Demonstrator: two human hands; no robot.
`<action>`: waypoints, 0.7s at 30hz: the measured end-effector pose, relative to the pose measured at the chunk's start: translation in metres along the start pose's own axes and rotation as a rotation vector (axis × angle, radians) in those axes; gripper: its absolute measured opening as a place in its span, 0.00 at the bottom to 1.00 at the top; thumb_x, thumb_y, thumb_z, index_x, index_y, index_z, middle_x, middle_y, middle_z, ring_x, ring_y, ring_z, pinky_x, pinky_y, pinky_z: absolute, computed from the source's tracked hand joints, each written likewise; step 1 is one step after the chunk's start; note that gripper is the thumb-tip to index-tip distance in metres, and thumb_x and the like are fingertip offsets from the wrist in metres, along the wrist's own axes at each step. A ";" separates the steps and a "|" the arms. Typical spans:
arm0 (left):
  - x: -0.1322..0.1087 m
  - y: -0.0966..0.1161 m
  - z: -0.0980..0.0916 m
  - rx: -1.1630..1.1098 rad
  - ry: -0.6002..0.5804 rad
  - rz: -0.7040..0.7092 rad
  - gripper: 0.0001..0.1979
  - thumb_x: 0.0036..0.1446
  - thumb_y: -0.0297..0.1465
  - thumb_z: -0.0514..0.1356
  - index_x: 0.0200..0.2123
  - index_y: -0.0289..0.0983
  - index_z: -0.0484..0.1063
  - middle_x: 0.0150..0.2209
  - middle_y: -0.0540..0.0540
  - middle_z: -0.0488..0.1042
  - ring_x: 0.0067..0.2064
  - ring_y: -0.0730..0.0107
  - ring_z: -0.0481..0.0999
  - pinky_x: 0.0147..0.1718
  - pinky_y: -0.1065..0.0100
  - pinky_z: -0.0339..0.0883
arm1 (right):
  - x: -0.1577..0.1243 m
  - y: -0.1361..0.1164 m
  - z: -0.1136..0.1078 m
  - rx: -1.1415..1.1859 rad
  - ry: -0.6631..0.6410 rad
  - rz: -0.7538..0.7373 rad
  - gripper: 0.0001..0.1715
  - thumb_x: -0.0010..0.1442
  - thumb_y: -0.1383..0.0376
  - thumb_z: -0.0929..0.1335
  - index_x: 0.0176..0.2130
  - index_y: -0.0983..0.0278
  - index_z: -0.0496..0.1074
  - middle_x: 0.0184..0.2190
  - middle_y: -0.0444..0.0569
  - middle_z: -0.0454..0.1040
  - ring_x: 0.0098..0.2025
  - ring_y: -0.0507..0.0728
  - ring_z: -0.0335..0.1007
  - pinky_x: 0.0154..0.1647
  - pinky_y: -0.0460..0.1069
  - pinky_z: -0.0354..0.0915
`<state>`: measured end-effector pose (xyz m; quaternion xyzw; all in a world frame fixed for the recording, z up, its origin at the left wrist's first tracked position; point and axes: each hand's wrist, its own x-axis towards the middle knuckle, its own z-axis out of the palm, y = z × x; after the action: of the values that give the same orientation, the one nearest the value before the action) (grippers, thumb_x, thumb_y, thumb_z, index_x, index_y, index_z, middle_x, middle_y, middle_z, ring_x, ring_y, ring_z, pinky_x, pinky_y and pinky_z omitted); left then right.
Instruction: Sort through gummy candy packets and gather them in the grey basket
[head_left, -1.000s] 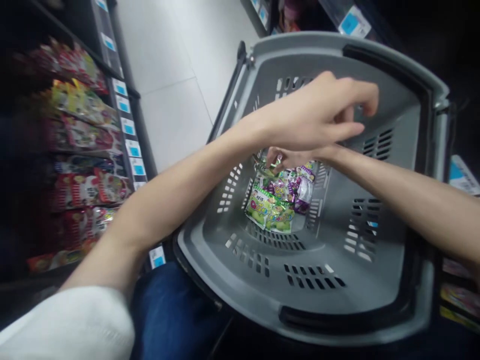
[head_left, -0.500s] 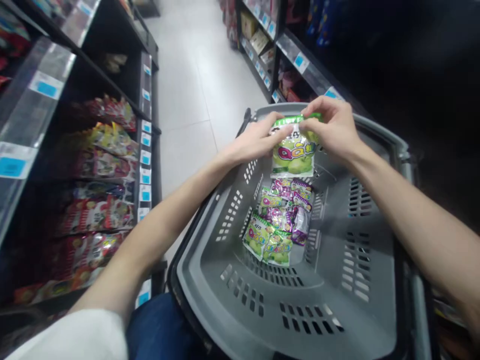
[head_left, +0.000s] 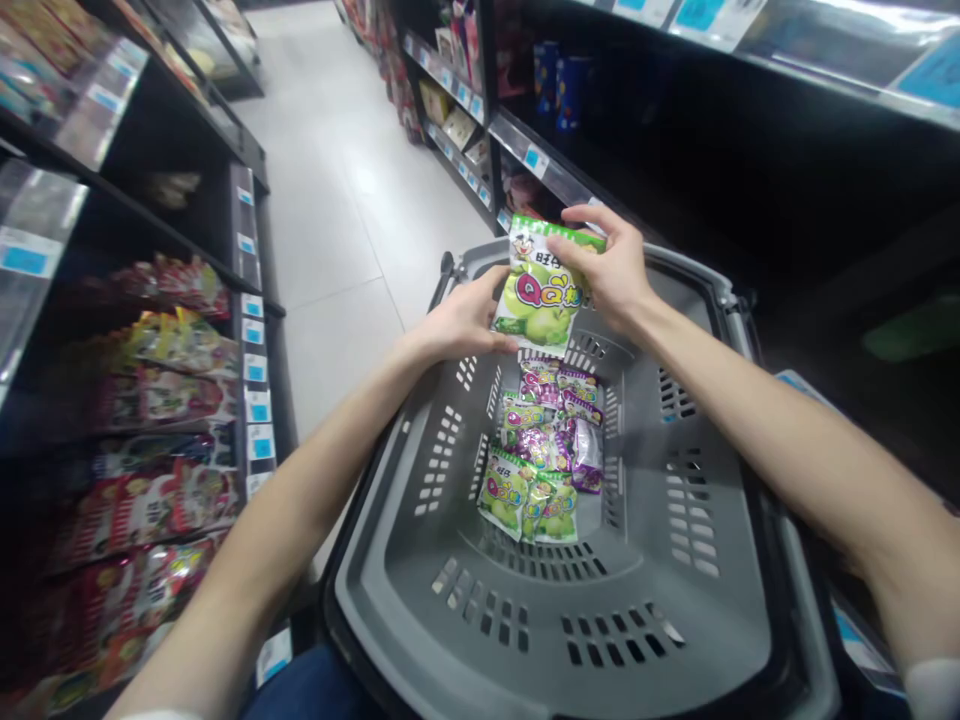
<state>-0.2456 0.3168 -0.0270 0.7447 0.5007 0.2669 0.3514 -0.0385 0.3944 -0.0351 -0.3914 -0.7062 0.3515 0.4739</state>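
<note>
Over the far end of a grey shopping basket [head_left: 705, 440], both hands hold a green-and-white candy bag [head_left: 544, 290] printed with apples and "QQ". My right hand [head_left: 611, 265] pinches its upper right part, thumb across the front. My left hand [head_left: 476, 315] grips the lower left edge, its thumb under the bottom corner and its other fingers partly hidden behind. On the basket floor below lie several purple candy bags [head_left: 540, 445]. Nearer to me are a few green candy bags [head_left: 502, 490], overlapping one another.
Shelves with many red and yellow snack packets [head_left: 180, 345] stand on the left. On the right a dark shelf [head_left: 675, 130] carries blue price tags and blue cans [head_left: 574, 90]. A pale tiled aisle floor [head_left: 330, 200] runs ahead between them.
My left hand has moved from the bag's upper left edge down to its lower left corner. The bag now tilts slightly, and the view has shifted, showing more of the right shelf.
</note>
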 end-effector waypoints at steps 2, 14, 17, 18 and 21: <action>0.000 -0.001 0.000 0.023 -0.017 -0.015 0.46 0.41 0.30 0.73 0.64 0.37 0.60 0.43 0.40 0.79 0.47 0.50 0.79 0.50 0.49 0.74 | -0.001 -0.003 -0.001 -0.040 0.007 -0.007 0.43 0.53 0.35 0.70 0.54 0.63 0.67 0.55 0.55 0.71 0.56 0.60 0.71 0.55 0.56 0.73; -0.001 0.006 -0.001 0.150 -0.055 -0.023 0.33 0.40 0.32 0.73 0.51 0.38 0.67 0.41 0.43 0.79 0.46 0.52 0.78 0.48 0.55 0.71 | -0.006 -0.001 0.005 -0.036 0.053 0.064 0.36 0.54 0.45 0.73 0.53 0.64 0.70 0.50 0.55 0.74 0.55 0.63 0.72 0.57 0.62 0.73; -0.002 0.010 -0.002 0.225 -0.058 -0.038 0.32 0.39 0.32 0.73 0.49 0.37 0.67 0.38 0.44 0.78 0.46 0.52 0.78 0.47 0.56 0.70 | -0.008 0.000 0.007 -0.048 0.056 0.098 0.30 0.57 0.48 0.72 0.51 0.64 0.72 0.48 0.54 0.75 0.54 0.61 0.72 0.57 0.62 0.72; -0.002 0.010 -0.002 0.230 -0.058 -0.037 0.32 0.39 0.32 0.73 0.49 0.37 0.67 0.38 0.45 0.78 0.45 0.52 0.78 0.47 0.56 0.70 | -0.009 0.000 0.008 -0.053 0.059 0.102 0.29 0.57 0.48 0.71 0.50 0.64 0.72 0.48 0.54 0.76 0.54 0.61 0.72 0.57 0.61 0.72; -0.003 0.011 -0.002 0.229 -0.064 -0.027 0.33 0.41 0.32 0.72 0.51 0.37 0.66 0.38 0.46 0.79 0.42 0.55 0.78 0.45 0.58 0.70 | -0.009 0.000 0.008 -0.070 0.050 0.073 0.27 0.59 0.49 0.70 0.49 0.65 0.71 0.51 0.54 0.74 0.54 0.60 0.72 0.57 0.60 0.72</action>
<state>-0.2416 0.3117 -0.0171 0.7813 0.5264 0.1793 0.2834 -0.0438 0.3858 -0.0412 -0.4421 -0.6913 0.3336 0.4641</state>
